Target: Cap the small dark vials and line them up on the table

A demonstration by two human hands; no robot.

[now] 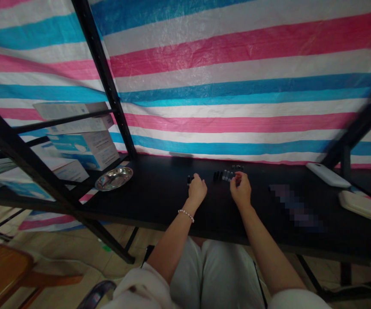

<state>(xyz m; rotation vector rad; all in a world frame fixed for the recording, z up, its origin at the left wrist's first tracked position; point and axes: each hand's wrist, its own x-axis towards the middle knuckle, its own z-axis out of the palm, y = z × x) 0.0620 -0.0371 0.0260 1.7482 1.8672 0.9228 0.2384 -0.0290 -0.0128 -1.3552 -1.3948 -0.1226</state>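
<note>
My left hand (197, 189) rests on the black table (159, 193) with its fingers curled around a small dark piece (189, 179) that I cannot name. It wears a bead bracelet at the wrist. My right hand (241, 189) sits a little to the right, fingers pinched together at the end of a short row of small dark and clear parts (224, 175). What the right fingers hold is too small to make out.
A round metal dish (113, 178) lies at the table's left. Stacked white-and-blue boxes (85, 146) fill a black rack at left. A white flat device (328, 174) and a pale pouch (362, 206) lie at right. A striped tarp hangs behind.
</note>
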